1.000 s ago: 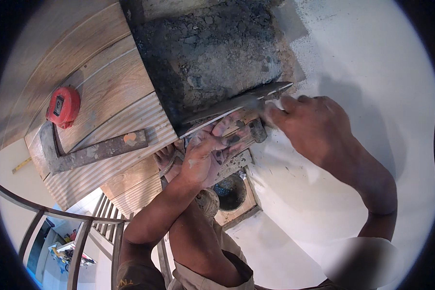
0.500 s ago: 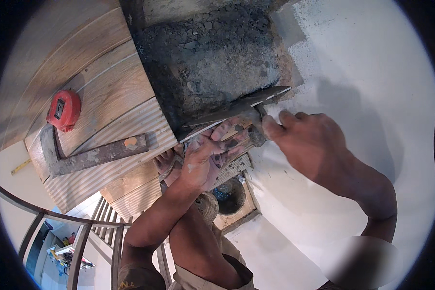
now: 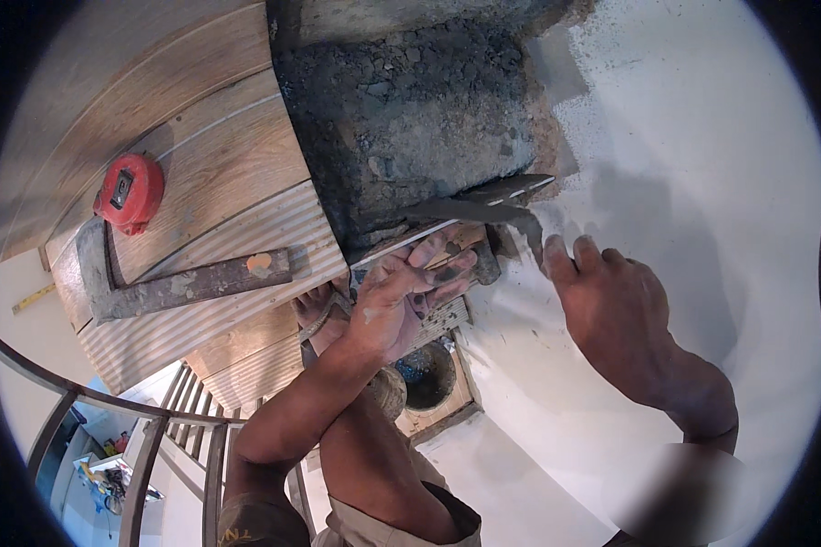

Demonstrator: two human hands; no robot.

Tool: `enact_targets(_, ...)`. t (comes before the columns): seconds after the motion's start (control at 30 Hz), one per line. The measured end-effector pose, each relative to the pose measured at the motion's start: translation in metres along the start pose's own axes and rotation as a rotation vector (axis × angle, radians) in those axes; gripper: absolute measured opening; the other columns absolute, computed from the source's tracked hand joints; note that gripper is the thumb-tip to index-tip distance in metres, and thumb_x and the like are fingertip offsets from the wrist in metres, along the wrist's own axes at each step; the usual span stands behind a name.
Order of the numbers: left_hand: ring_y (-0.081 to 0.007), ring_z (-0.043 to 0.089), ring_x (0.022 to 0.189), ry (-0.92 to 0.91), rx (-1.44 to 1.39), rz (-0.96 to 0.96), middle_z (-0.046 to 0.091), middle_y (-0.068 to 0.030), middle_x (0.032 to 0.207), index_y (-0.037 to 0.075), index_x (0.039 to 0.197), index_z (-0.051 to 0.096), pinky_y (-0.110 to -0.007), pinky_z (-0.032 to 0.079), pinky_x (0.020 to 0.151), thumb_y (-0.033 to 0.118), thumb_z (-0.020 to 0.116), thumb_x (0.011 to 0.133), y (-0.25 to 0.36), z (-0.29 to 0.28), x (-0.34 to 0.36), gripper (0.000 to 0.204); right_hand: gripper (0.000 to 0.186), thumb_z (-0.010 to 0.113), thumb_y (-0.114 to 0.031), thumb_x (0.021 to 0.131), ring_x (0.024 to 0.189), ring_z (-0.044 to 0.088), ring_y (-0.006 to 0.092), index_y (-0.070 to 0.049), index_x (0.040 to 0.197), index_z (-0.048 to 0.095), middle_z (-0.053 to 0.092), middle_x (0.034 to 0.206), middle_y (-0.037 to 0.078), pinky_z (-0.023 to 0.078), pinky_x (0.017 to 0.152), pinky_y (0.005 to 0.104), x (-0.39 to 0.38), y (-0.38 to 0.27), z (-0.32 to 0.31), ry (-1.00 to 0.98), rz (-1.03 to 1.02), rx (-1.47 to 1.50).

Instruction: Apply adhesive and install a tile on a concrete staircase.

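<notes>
My right hand [image 3: 611, 319] grips a trowel [image 3: 470, 211] by its handle, mostly hidden in the fingers. The dark, mortar-smeared blade points left along the near edge of a grey mortar bed [image 3: 420, 128]. A thin pale-edged strip [image 3: 401, 242] runs along that edge, just under the blade. Below the strip is my left hand [image 3: 397, 296], its mortar-stained fingers apart and partly bent, holding nothing I can see. Whether its fingertips touch the strip I cannot tell.
On the wood-look tiles at left lie a red tape measure [image 3: 132, 193] and a mortar-spotted metal square [image 3: 192, 284]. A bucket [image 3: 426, 376] stands below my hands. A white wall [image 3: 748, 182] rises at right; a metal railing [image 3: 146, 456] curves at lower left.
My right hand has drawn back to the right and slightly down, and the trowel blade has swung to lie flatter along the edge. My left hand's fingers show more clearly below the strip.
</notes>
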State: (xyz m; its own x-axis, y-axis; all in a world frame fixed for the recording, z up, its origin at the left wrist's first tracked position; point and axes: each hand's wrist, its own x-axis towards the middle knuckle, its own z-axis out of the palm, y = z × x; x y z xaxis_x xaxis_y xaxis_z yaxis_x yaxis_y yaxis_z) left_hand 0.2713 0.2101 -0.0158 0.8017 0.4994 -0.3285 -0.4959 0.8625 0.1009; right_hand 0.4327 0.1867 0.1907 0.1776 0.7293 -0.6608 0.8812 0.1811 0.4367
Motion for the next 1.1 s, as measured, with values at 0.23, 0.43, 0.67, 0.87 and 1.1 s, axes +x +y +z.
enact_targets(0.23,-0.0333,0.055,0.13,-0.005,-0.018,0.014,0.056,-0.0074,0.139,0.003,0.134,0.052,-0.049,0.046,0.106,0.0,0.052,0.084,-0.006,-0.001,0.001,0.05,0.047,0.06,-0.004,0.084,0.089,0.07,0.0304,-0.001,0.13,0.053,0.064,0.106,0.016,0.059,0.072,0.0408,0.022,-0.007,0.006,-0.052,-0.177,0.093)
enact_targets(0.43,-0.0346,0.053,0.133,-0.035,-0.033,0.022,0.053,-0.0073,0.146,0.003,0.14,0.049,-0.049,0.044,0.108,0.0,0.052,0.084,-0.004,-0.009,-0.002,0.056,0.043,0.064,-0.004,0.082,0.092,0.071,0.0286,0.002,0.123,0.055,0.065,0.104,0.016,0.06,0.075,0.0374,0.028,-0.011,0.002,-0.08,-0.129,-0.018)
enact_targets(0.67,-0.0348,0.051,0.134,-0.013,0.006,-0.019,0.051,-0.0087,0.149,0.002,0.142,0.047,-0.05,0.043,0.11,0.0,0.05,0.083,-0.002,-0.001,0.001,0.059,0.039,0.063,-0.005,0.083,0.088,0.071,0.0292,0.004,0.121,0.055,0.067,0.098,0.016,0.059,0.073,0.0383,0.023,-0.02,0.002,-0.014,-0.112,0.006)
enact_targets(0.87,-0.035,0.052,0.133,-0.052,-0.046,0.037,0.051,-0.0083,0.149,0.002,0.141,0.048,-0.051,0.043,0.11,-0.001,0.05,0.083,-0.006,-0.009,0.001,0.058,0.038,0.061,-0.006,0.085,0.088,0.073,0.0303,0.01,0.118,0.055,0.068,0.101,0.019,0.06,0.073,0.0374,0.02,-0.009,-0.017,-0.047,-0.183,0.072)
enact_targets(1.1,-0.0361,0.053,0.133,-0.031,-0.02,0.014,0.051,-0.0129,0.149,0.001,0.139,0.049,-0.051,0.043,0.11,-0.002,0.05,0.083,-0.005,-0.006,-0.001,0.057,0.036,0.058,-0.005,0.086,0.088,0.072,0.0313,0.01,0.119,0.055,0.068,0.101,0.018,0.06,0.074,0.0387,0.023,-0.009,0.003,0.069,-0.281,0.204)
